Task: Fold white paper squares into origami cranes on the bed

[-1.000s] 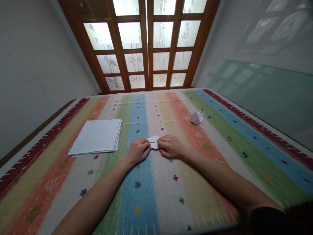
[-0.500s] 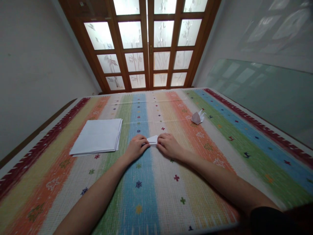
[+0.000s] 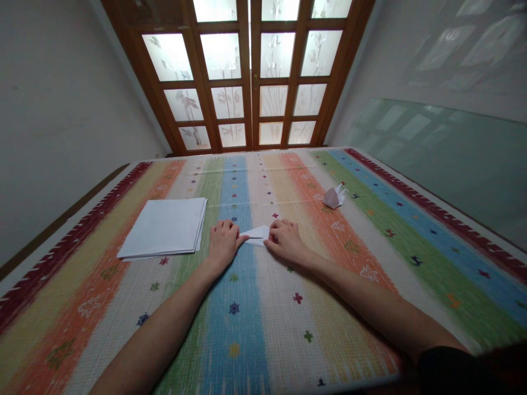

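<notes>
A small piece of white folded paper lies on the striped cloth between my hands, its narrow point toward the left. My left hand rests beside that point, thumb stretched away from the fingers and its tip at the paper's left end. At the other end, my right hand has its thumb and fingers closed on the paper's right edge. The fingers cover part of that edge, so the folds there are hidden.
A stack of white paper sheets lies on the left. Toward the back right stands a folded paper crane. The striped tablecloth covers the table, with wood-framed glass doors beyond and walls on both sides.
My left hand has slid left and its thumb has spread from the fingers, exposing more of the folded paper. My right hand stays at the right end, its fingers slightly raised.
</notes>
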A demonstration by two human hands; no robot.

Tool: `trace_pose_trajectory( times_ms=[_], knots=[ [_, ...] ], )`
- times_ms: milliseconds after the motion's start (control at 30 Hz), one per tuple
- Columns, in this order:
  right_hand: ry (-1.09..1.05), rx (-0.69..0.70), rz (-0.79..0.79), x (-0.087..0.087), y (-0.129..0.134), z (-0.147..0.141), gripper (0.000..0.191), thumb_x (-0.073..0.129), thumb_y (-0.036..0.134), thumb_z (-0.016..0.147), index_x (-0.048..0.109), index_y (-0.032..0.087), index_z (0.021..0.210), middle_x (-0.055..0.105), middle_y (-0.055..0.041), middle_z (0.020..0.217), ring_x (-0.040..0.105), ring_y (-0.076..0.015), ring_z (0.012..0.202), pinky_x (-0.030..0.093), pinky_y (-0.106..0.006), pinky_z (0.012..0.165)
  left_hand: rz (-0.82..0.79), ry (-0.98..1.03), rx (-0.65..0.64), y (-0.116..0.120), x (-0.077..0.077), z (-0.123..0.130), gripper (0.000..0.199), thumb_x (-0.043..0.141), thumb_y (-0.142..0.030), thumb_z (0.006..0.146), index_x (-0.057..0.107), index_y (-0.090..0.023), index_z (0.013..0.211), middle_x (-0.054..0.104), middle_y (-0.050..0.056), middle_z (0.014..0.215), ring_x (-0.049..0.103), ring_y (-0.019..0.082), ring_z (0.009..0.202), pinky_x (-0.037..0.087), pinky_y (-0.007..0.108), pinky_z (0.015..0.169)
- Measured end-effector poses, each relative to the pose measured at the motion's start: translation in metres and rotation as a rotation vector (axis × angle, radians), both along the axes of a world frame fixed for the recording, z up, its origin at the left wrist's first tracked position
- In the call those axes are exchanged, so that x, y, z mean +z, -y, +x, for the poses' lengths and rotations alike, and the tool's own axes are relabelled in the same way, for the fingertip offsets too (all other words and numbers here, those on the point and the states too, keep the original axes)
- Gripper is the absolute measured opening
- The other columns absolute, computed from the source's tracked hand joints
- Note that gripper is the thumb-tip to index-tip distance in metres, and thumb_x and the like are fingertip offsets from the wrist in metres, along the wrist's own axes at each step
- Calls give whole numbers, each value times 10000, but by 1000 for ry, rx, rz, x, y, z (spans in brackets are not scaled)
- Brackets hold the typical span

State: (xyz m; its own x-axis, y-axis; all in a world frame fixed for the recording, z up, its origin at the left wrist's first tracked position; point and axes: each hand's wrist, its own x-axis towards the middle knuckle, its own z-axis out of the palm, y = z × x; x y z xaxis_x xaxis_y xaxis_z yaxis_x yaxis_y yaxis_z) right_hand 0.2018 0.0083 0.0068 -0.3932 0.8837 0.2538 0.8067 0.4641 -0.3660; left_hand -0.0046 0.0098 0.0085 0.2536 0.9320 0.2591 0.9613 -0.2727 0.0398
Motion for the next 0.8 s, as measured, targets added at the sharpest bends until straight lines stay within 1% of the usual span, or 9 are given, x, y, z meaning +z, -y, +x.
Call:
trace_pose_trajectory(
  times_ms=[100,200,267,333,400,467,533,667,800],
  knots=[
    [-45,-32,-5,0,0,0,237,630,312,812,581,180,622,610,-77,873,493,-238,873,295,-371,761,61,-45,-11,-2,4,-6,267,548,-413,897,636,-168,833,613,130,990,520,304,967,404,421,790],
    [-62,-86,-22,-2,0,0,171,657,307,788,583,187,692,607,-74,894,499,-248,898,301,-361,765,80,-74,-190,-1,8,-8,189,489,-279,920,639,-163,911,620,142,1042,534,297,1009,407,423,837],
    [-80,-99,-9,-5,-1,1,142,656,312,789,586,190,773,608,-76,918,507,-251,911,316,-363,777,59,-77,-322,6,9,-3,238,414,-222,935,638,-156,985,630,141,1074,548,280,1041,407,411,877],
    [-103,-87,12,-10,-2,2,151,636,323,807,589,193,865,612,-84,957,517,-254,930,344,-378,799,41,-60,-403,15,6,8,326,359,-266,960,601,-135,1135,610,151,1194,530,272,1138,379,409,960],
    [-130,-34,38,-16,-4,4,199,594,321,840,592,194,993,611,-104,1049,524,-261,995,378,-406,846,-3,-61,-470,25,-1,19,492,360,-417,963,469,-113,1333,487,166,1399,413,285,1312,288,427,1074],
    [-145,49,71,-22,-6,6,303,537,303,879,561,187,1158,577,-139,1203,501,-271,1128,389,-441,929,-97,-77,-467,32,-7,27,725,371,-593,911,329,-96,1437,361,183,1498,271,317,1411,199,474,1126],
    [-118,137,82,-25,-7,8,402,476,279,911,493,164,1296,513,-169,1339,439,-271,1263,365,-466,1019,-196,-95,-467,35,-11,30,838,349,-664,882,251,-78,1473,288,206,1528,199,320,1441,157,484,1143],
    [64,229,14,-25,-5,9,454,358,238,952,437,119,1383,450,-171,1442,372,-264,1364,310,-487,1106,-295,-115,-452,34,-10,26,901,331,-692,871,200,-50,1488,201,224,1547,137,315,1455,129,473,1160],
    [219,208,-31,-17,1,9,490,309,223,958,398,93,1421,386,-159,1490,333,-266,1394,275,-503,1131,-348,-127,-409,30,-5,22,942,309,-720,860,186,-30,1490,156,232,1551,114,318,1456,135,465,1166]
  ],
)
